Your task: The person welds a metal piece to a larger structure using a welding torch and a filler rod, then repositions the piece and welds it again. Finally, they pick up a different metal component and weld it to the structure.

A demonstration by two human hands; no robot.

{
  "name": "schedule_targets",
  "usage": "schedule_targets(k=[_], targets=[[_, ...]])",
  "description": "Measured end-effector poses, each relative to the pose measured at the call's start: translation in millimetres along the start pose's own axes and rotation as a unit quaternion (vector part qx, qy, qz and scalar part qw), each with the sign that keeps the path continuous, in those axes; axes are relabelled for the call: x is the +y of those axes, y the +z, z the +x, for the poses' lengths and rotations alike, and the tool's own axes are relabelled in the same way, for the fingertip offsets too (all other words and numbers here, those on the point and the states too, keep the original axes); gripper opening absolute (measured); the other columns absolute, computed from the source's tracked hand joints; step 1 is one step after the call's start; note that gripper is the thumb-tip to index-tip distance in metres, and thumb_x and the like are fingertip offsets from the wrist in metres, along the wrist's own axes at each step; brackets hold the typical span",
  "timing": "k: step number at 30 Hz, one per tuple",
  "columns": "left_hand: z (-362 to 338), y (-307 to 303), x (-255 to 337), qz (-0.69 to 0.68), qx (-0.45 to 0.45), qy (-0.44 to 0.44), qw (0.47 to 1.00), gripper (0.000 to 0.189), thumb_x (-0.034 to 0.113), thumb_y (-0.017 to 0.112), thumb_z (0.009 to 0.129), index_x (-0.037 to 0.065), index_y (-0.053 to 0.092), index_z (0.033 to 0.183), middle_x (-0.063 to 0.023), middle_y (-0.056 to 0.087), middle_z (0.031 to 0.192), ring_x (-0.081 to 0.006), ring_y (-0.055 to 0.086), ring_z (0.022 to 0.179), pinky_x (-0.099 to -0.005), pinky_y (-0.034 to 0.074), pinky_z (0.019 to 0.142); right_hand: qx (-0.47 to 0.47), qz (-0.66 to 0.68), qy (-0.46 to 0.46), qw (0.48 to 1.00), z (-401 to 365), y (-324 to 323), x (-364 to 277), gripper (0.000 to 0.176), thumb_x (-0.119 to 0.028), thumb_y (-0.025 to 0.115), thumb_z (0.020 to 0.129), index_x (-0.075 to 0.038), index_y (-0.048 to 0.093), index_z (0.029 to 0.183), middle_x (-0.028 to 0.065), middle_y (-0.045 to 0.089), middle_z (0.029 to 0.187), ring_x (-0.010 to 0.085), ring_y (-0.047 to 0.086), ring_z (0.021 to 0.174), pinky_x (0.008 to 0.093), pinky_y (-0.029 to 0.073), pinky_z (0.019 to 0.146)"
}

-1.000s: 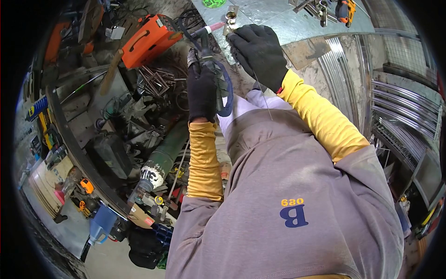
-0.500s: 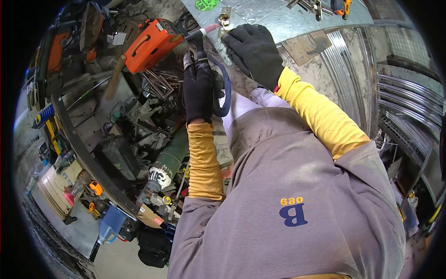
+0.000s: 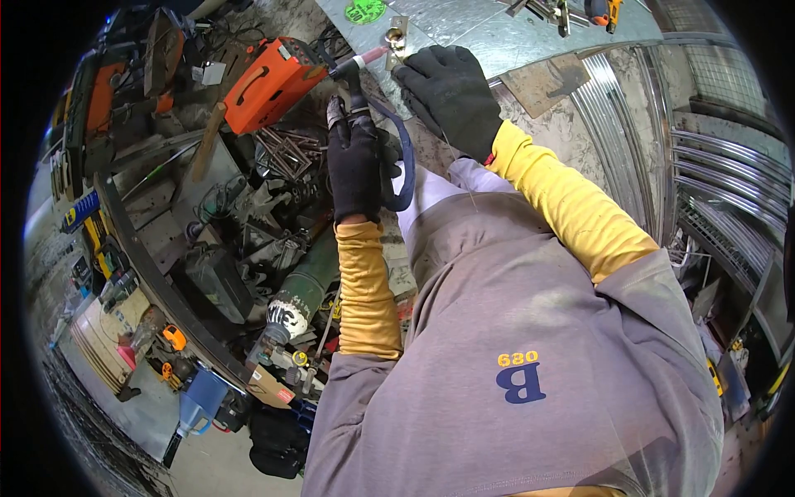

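My left hand point(image 3: 354, 161), in a black glove, is closed around the dark handle of a welding torch point(image 3: 361, 62). The torch's pink nozzle points right at a small metal plate with a round shiny fitting point(image 3: 396, 36) at the worktable's edge. A dark blue hose point(image 3: 406, 157) loops beside that hand. My right hand point(image 3: 451, 95), also gloved in black, is closed just right of the fitting, its fingertips near the plate. A thin rod point(image 3: 465, 178) runs from under this hand toward my lap.
The metal worktable point(image 3: 472, 25) bears a green sticker, clamps and orange-handled tools. An orange machine point(image 3: 269, 83) stands at the left above metal scraps. A green cylinder point(image 3: 305, 286) lies lower left. Metal tubes point(image 3: 617, 124) lean at the right.
The view has shifted slightly. Both hands keep nearly the same pose, and the torch nozzle is still beside the fitting.
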State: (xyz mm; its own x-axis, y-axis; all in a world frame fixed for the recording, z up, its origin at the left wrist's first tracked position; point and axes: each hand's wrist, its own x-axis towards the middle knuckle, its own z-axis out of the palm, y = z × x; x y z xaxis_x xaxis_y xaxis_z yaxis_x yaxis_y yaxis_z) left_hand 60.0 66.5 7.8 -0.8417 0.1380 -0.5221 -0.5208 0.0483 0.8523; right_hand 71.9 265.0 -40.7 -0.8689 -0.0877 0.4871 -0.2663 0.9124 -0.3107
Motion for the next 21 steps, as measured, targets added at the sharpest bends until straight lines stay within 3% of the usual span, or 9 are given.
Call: schedule_targets(k=[4,6,13,15,16,18,21], targets=[[6,-3,-4,-0.007,0.0,-0.004,1.0,0.048,0.03,0.06,0.115,0.014,0.05,0.16,0.0009,0.065,0.089,-0.0088,0.06,0.069,-0.0276,0.051,0.057,-0.046,0.018,0.024,0.998,-2,-4,-1,0.04,-0.025,0.075,0.095,-0.011,0.074,0.132,0.0062,0.067,0.124,0.0286,0.064,0.122,0.0467,0.047,0.106],[10,-3,-2,0.039,0.004,-0.012,0.999,0.069,0.019,0.052,0.114,0.014,0.022,0.176,-0.0032,0.063,0.082,-0.0123,0.058,0.054,-0.0305,0.053,0.046,-0.051,0.02,0.028,0.998,-2,-4,-1,0.041,-0.026,0.074,0.095,-0.011,0.074,0.133,0.0063,0.068,0.125,0.0288,0.064,0.122,0.047,0.047,0.106],[-3,9,13,0.08,0.016,-0.016,0.997,0.066,0.02,0.05,0.115,0.016,0.025,0.176,-0.0021,0.061,0.083,-0.0107,0.059,0.056,-0.0297,0.053,0.046,-0.052,0.011,0.026,0.998,-5,7,1,0.04,-0.025,0.076,0.094,-0.01,0.075,0.131,0.0073,0.068,0.125,0.0291,0.064,0.121,0.0473,0.048,0.105],[-9,14,15,0.07,0.036,-0.027,0.997,0.052,0.032,0.057,0.116,0.017,0.046,0.165,0.0004,0.063,0.088,-0.0107,0.061,0.064,-0.0294,0.053,0.055,0.181,0.053,-0.015,0.982,-5,28,8,0.031,-0.025,0.077,0.09,-0.012,0.078,0.119,0.0048,0.069,0.107,0.0261,0.066,0.112,0.0455,0.047,0.1],[-9,14,14,0.073,0.035,-0.029,0.996,0.062,0.031,0.056,0.116,0.018,0.035,0.173,0.0002,0.063,0.089,-0.0104,0.061,0.065,-0.0296,0.053,0.055,0.184,0.02,-0.055,0.981,-5,24,9,0.032,-0.025,0.077,0.09,-0.011,0.077,0.118,0.0048,0.069,0.106,0.026,0.066,0.111,0.0458,0.048,0.099],[-4,10,13,0.091,0.024,-0.014,0.995,0.063,0.031,0.057,0.116,0.017,0.034,0.174,-0.0002,0.063,0.088,-0.0105,0.061,0.065,-0.0296,0.052,0.055,0.013,0.004,-0.002,1.0,-2,5,4,0.031,-0.025,0.077,0.09,-0.011,0.077,0.118,0.0045,0.068,0.106,0.0258,0.065,0.111,0.0458,0.048,0.099],[-5,9,10,0.093,0.03,-0.016,0.995,0.059,0.034,0.058,0.115,0.014,0.039,0.168,-0.0012,0.065,0.088,-0.0111,0.06,0.063,-0.0291,0.051,0.054,0.009,0.005,-0.004,1.0,-2,4,3,0.031,-0.024,0.075,0.091,-0.012,0.077,0.119,0.004,0.067,0.107,0.0255,0.065,0.111,0.0456,0.047,0.099]])
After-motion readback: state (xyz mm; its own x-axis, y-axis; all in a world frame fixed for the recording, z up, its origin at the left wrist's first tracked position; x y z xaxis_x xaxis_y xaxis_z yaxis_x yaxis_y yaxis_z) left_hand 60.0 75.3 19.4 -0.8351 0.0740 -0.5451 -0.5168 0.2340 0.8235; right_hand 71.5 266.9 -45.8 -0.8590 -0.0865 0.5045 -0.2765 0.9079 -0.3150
